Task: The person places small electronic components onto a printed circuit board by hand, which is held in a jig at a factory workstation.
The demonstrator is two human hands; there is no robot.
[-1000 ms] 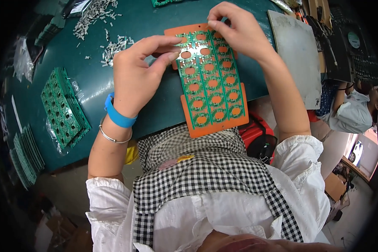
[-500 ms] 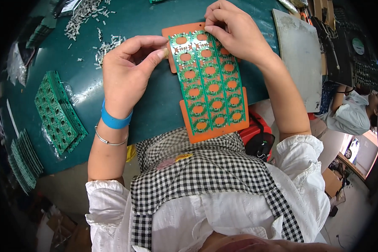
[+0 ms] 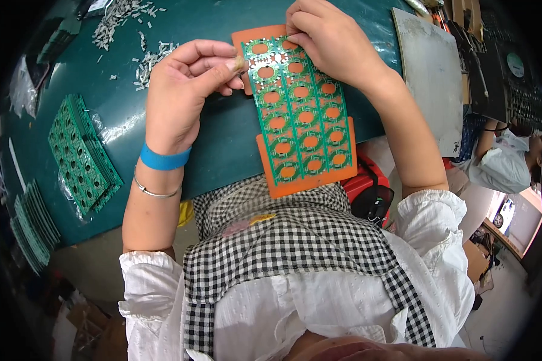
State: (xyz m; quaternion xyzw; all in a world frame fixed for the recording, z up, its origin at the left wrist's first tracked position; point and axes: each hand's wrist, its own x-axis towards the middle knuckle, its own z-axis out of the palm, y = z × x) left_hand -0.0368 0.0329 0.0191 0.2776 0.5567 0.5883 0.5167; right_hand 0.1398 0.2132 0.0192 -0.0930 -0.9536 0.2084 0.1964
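Note:
A green circuit board panel with rows of round cut-outs lies on an orange backing plate, whose near end sticks out past the table edge toward my apron. At the panel's upper left corner is my left hand, thumb and fingertips pressed together; anything between them is too small to make out. My right hand bends over the top right of the panel, its thumb and forefinger pinched at the top cut-out of the middle column. Those fingertips hide whatever they hold. Small shiny parts show around the upper cut-outs.
Small pale pieces lie scattered at the table's far left. A stack of green panels sits left of my arm, with more panels at the left edge. A grey board lies to the right. Another person is at far right.
My right fingertips have shifted slightly left and are over the top of the middle column. My left fingers have curled in closer. The panel and plate sit slightly higher in view.

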